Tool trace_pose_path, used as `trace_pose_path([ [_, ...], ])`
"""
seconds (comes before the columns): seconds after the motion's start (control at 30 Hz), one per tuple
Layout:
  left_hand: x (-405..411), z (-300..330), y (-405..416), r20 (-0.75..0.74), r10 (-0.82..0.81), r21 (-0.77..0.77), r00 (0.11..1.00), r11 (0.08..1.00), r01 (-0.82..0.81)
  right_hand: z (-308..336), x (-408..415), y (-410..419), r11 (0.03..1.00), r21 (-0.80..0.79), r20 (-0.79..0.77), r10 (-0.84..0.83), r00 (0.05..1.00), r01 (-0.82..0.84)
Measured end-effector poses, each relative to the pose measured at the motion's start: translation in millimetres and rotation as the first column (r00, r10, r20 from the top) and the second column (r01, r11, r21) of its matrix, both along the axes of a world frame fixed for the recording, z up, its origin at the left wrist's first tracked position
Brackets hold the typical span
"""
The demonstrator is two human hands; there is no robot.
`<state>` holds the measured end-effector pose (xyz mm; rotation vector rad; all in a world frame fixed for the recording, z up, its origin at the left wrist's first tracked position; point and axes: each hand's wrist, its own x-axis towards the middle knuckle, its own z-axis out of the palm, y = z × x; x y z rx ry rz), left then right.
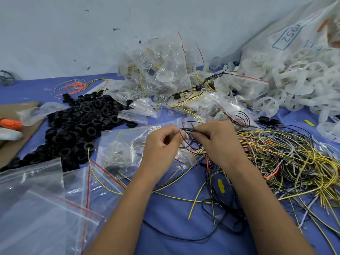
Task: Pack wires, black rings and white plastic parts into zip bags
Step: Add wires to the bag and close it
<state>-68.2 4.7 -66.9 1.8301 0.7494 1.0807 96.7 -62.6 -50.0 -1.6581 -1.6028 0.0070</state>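
Observation:
At the middle of the blue table my left hand [161, 144] and my right hand [219, 140] both pinch a thin black wire [185, 138] coiled into small loops between them. A heap of black rings [77, 126] lies to the left. A tangle of yellow, black and grey wires [287, 159] spreads out to the right. White plastic parts [294, 85] are piled at the back right. A clear zip bag [121, 153] holding yellow wire pieces lies just left of my left hand.
Empty zip bags [42, 203] with red seals are stacked at the front left. Filled bags [156, 70] are heaped against the back wall. Brown cardboard [11, 144] and an orange-tipped tool [11, 124] sit at the left edge. Loose wires [211, 208] cross the front.

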Motion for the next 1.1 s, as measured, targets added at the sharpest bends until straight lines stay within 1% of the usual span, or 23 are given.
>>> trace_pose_path([
  [0.03,1,-2,0,-0.037,0.087,0.126,0.996,0.989,-0.082,0,-1,0,0.999,-0.021,-0.043,0.046,0.998,-0.047],
  [0.07,2,-3,0,-0.029,0.153,0.197,0.988,0.970,-0.144,0,-2,0,0.996,-0.035,-0.119,0.081,0.990,-0.085],
  [0.1,3,-3,0,0.012,0.179,0.202,0.984,0.963,-0.178,0,-4,-1,0.992,-0.044,-0.207,0.106,0.973,-0.117],
  [0.17,6,-4,-1,0.113,0.183,0.105,0.977,0.975,-0.195,2,-9,-2,0.985,-0.070,-0.345,0.128,0.930,-0.161],
  [0.2,8,-5,-2,0.148,0.195,0.052,0.969,0.977,-0.205,3,-13,-1,0.980,-0.094,-0.370,0.128,0.920,-0.174],
  [0.23,9,-6,-3,0.166,0.224,0.026,0.960,0.973,-0.231,4,-15,0,0.975,-0.121,-0.378,0.130,0.917,-0.188],
  [0.33,13,-10,-8,0.174,0.339,0.031,0.925,0.937,-0.349,6,-25,1,0.953,-0.158,-0.384,0.181,0.906,-0.257],
  [0.47,12,-11,-9,0.200,0.425,-0.002,0.883,0.901,-0.433,9,-38,0,0.927,-0.139,-0.410,0.267,0.872,-0.349],
  [0.5,12,-10,-9,0.216,0.425,-0.027,0.879,0.903,-0.430,10,-39,0,0.920,-0.126,-0.445,0.282,0.850,-0.371],
  [0.57,14,-7,-8,0.273,0.395,-0.132,0.877,0.919,-0.372,11,-34,-2,0.902,-0.093,-0.519,0.317,0.794,-0.421],
  [0.6,14,-6,-7,0.302,0.380,-0.187,0.874,0.923,-0.336,11,-31,-3,0.891,-0.087,-0.527,0.338,0.780,-0.445],
  [0.67,14,-6,-5,0.330,0.367,-0.241,0.870,0.924,-0.298,12,-27,-4,0.872,-0.114,-0.499,0.365,0.786,-0.477],
  [0.73,13,-8,-2,0.334,0.369,-0.275,0.867,0.918,-0.285,10,-29,-4,0.876,-0.137,-0.489,0.345,0.801,-0.462],
  [0.8,13,-10,-1,0.349,0.360,-0.314,0.865,0.915,-0.254,7,-32,-2,0.912,-0.128,-0.465,0.291,0.836,-0.389],
  [0.9,16,-11,-1,0.370,0.345,-0.331,0.862,0.916,-0.225,4,-35,0,0.966,-0.072,-0.335,0.210,0.918,-0.248],
  [1.0,16,-9,-1,0.381,0.314,-0.320,0.870,0.927,-0.194,2,-33,2,0.984,-0.033,-0.250,0.163,0.954,-0.177],
  [1.07,15,-4,-5,0.378,0.272,-0.273,0.885,0.946,-0.174,2,-32,2,0.992,0.014,-0.257,0.121,0.959,-0.122],
  [1.1,15,-3,-7,0.364,0.264,-0.229,0.893,0.955,-0.189,3,-30,2,0.995,0.050,-0.320,0.095,0.943,-0.083],
])
